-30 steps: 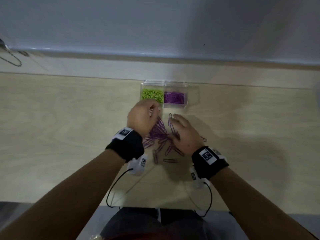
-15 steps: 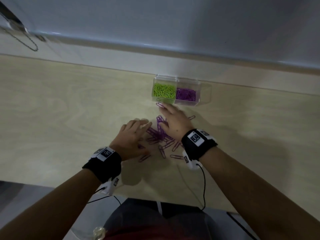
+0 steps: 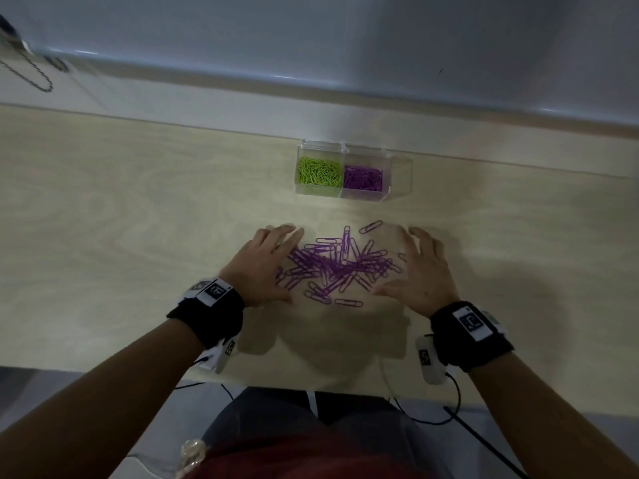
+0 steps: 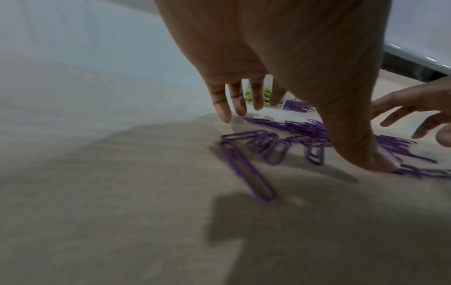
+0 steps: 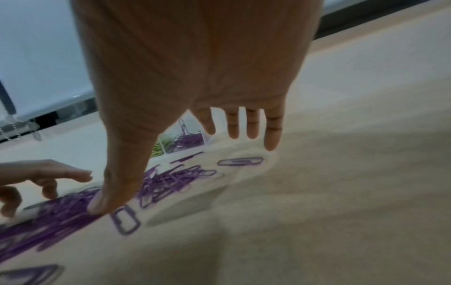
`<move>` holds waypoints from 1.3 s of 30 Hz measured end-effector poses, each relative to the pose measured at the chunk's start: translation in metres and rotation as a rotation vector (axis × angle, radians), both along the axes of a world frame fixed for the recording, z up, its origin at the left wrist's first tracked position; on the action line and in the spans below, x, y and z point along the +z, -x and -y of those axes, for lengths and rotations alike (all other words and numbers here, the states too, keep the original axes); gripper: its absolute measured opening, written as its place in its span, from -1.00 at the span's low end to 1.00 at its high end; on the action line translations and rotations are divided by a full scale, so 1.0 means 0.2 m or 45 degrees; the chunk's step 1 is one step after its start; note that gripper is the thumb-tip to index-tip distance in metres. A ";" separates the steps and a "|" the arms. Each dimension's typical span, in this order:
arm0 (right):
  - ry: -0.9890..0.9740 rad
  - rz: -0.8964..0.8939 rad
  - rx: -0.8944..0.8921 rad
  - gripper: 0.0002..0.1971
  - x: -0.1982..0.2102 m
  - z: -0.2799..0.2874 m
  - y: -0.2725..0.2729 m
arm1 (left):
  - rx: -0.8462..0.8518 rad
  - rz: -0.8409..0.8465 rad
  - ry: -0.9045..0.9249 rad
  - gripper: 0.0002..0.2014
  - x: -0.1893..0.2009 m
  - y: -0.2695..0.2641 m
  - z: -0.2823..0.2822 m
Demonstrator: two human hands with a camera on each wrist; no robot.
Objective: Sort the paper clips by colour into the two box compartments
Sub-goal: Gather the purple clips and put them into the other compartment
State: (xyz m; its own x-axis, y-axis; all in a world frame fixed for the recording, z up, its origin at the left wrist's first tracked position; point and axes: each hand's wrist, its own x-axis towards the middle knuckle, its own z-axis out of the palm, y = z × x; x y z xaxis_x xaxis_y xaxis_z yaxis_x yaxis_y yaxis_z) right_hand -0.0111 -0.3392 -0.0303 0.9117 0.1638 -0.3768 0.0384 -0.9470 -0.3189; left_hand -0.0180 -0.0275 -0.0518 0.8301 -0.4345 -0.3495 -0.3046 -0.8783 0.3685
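Note:
A heap of purple paper clips [image 3: 337,266] lies on the wooden table [image 3: 138,219] between my hands. My left hand [image 3: 268,262] lies flat at the heap's left side, fingers straight, thumb tip on the table by the clips [image 4: 314,152]. My right hand [image 3: 420,267] lies flat at the right side, fingers spread, thumb down beside the clips [image 5: 165,183]. Neither hand holds a clip. Further back stands a clear two-compartment box [image 3: 401,178]: green clips [image 3: 318,171] fill the left compartment, purple clips [image 3: 363,178] the right.
The table's near edge runs just behind my wrists, with thin black cables [image 3: 428,409] hanging over it. A light wall and ledge [image 3: 311,98] rise behind the box. A beaded chain [image 3: 31,74] hangs at the far left.
Both hands have drawn apart and flattened on either side of the heap; the left let go of the clips it was picking at. The clips now lie bunched between them.

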 end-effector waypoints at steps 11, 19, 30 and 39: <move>-0.155 -0.057 0.273 -0.15 -0.09 -0.30 -0.07 | -0.006 0.056 0.224 -0.36 -0.01 -0.05 0.20; -0.230 0.063 0.418 -0.78 -0.10 -0.30 -0.07 | -0.206 0.161 0.096 -0.66 0.05 -0.13 0.23; -0.558 0.169 -0.055 -0.92 0.17 -0.18 -0.27 | 0.032 -0.026 0.344 -0.77 0.14 -0.20 0.22; -0.692 0.480 -0.176 -0.89 0.33 -0.26 -0.70 | 0.444 0.114 0.772 -0.56 0.34 -0.33 0.38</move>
